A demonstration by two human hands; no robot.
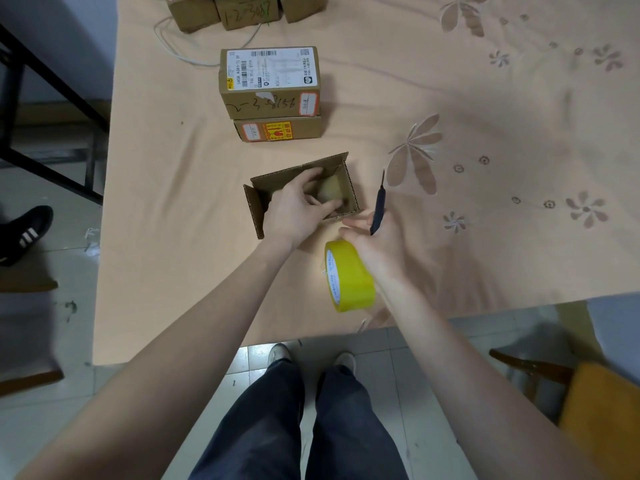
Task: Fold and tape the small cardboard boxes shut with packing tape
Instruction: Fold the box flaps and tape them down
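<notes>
Grey tiled floor, table under a peach cloth point(485, 98) w/ pale flower print. Two stacked boxes point(272, 95) mid-table; top one has a shipping label, scrawl maybe "2-3-8156". Nearer, the open box point(348, 181): left hand point(298, 209) reaches inside, fingers curled over the near wall. Yellow tape roll point(349, 277) just beside it. Right hand point(377, 244), fingers loose, holds a dark cutter point(377, 206).
</notes>
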